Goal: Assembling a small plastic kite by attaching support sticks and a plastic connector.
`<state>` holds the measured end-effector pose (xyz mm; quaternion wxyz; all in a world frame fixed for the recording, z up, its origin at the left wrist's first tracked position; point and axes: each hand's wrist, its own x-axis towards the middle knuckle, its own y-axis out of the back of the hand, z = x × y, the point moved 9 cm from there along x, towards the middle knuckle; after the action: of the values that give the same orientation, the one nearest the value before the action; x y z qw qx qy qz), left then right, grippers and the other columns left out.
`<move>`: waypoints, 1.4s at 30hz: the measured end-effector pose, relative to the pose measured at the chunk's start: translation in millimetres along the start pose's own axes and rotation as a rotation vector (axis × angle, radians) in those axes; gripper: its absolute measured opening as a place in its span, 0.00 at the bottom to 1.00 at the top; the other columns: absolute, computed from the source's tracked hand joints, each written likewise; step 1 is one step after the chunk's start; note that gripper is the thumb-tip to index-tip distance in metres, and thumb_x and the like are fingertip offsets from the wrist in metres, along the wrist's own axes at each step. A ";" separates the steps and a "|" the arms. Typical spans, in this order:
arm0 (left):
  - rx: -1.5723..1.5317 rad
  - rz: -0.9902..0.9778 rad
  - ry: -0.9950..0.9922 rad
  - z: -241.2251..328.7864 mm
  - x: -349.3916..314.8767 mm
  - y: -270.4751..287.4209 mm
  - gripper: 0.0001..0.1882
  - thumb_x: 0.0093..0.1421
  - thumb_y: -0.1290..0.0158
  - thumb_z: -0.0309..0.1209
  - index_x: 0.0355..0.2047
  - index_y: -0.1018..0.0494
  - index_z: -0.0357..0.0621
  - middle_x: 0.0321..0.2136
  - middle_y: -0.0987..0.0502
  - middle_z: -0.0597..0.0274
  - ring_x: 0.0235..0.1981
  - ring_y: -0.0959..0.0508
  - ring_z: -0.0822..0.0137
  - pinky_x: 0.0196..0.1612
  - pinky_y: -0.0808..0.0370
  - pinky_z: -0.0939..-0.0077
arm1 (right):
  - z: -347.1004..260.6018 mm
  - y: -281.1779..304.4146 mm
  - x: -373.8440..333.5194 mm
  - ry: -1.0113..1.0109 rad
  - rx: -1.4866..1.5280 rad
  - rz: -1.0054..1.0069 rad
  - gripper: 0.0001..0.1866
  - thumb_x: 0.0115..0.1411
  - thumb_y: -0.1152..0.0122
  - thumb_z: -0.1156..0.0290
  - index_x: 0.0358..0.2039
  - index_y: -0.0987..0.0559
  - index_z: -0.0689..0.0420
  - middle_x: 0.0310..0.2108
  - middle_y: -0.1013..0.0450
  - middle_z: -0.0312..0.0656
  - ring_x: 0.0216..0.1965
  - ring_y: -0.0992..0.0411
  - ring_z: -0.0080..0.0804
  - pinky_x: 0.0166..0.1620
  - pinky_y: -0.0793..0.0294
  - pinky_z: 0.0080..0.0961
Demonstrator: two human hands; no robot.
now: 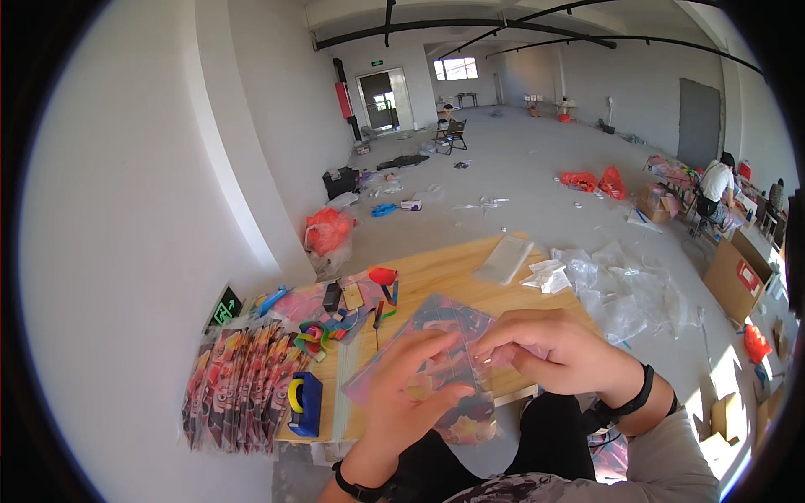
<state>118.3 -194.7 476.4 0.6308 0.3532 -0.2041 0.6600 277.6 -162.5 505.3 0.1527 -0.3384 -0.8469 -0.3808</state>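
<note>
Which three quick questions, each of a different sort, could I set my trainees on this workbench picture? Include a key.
1. Which is nearest the row of wrapped packets?
A. folding chair
B. blue tape dispenser
C. cardboard box
2. True or false: the person's left hand is nearer the tape dispenser than the right hand is.
3. Fill the gap: the roll of tape on the dispenser is ____ in colour.

Key: 1. B; 2. true; 3. yellow.
</note>
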 end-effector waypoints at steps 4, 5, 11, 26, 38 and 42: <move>0.163 0.029 -0.037 -3.7 8.2 -22.8 0.22 0.47 0.29 0.27 0.44 0.19 0.46 0.39 0.20 0.63 0.37 0.24 0.63 0.48 0.31 0.70 | 1.6 1.3 -12.9 0.073 -0.048 0.030 0.23 0.54 0.52 0.90 0.50 0.25 0.59 0.44 0.23 0.44 0.42 0.21 0.37 0.45 0.21 0.29; 0.283 0.053 -0.122 0.9 7.3 -25.7 0.20 0.46 0.30 0.25 0.41 0.18 0.45 0.37 0.20 0.63 0.36 0.24 0.64 0.47 0.31 0.70 | 6.9 2.3 -16.6 0.065 -0.058 0.033 0.23 0.55 0.52 0.89 0.51 0.25 0.58 0.44 0.23 0.45 0.42 0.21 0.38 0.45 0.21 0.31; 0.585 0.122 -0.303 11.3 0.3 -42.3 0.13 0.45 0.29 0.25 0.33 0.17 0.50 0.31 0.19 0.70 0.35 0.24 0.66 0.44 0.35 0.69 | 41.3 1.7 -29.5 -0.017 -0.012 0.054 0.21 0.59 0.54 0.88 0.51 0.25 0.59 0.47 0.23 0.44 0.46 0.21 0.37 0.48 0.23 0.28; 0.344 -0.053 0.029 -40.5 15.6 -58.7 0.09 0.50 0.33 0.20 0.31 0.21 0.41 0.36 0.20 0.59 0.39 0.20 0.63 0.43 0.25 0.73 | 252.2 -104.2 -166.4 -0.539 0.890 0.150 0.38 0.73 0.67 0.41 0.69 0.41 0.59 0.65 0.36 0.49 0.67 0.38 0.39 0.70 0.45 0.39; 0.143 0.018 0.105 -64.0 7.9 -37.3 0.12 0.54 0.40 0.13 0.39 0.25 0.35 0.40 0.24 0.57 0.40 0.24 0.69 0.47 0.27 0.76 | 255.0 -171.9 -222.7 -0.656 0.861 -0.177 0.19 0.72 0.46 0.66 0.58 0.28 0.62 0.49 0.24 0.41 0.51 0.27 0.28 0.57 0.29 0.27; 0.051 0.165 0.192 -79.7 1.4 -9.0 0.11 0.57 0.40 0.15 0.40 0.26 0.35 0.38 0.24 0.59 0.39 0.24 0.72 0.44 0.27 0.78 | 263.3 -161.4 -236.9 -0.722 0.779 -0.068 0.14 0.71 0.45 0.68 0.51 0.22 0.61 0.43 0.22 0.39 0.45 0.25 0.24 0.52 0.26 0.25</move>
<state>110.6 -135.6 422.7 0.5818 0.2864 -0.1544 0.7454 337.6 -151.3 120.9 -0.0465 -0.3383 -0.9348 0.0979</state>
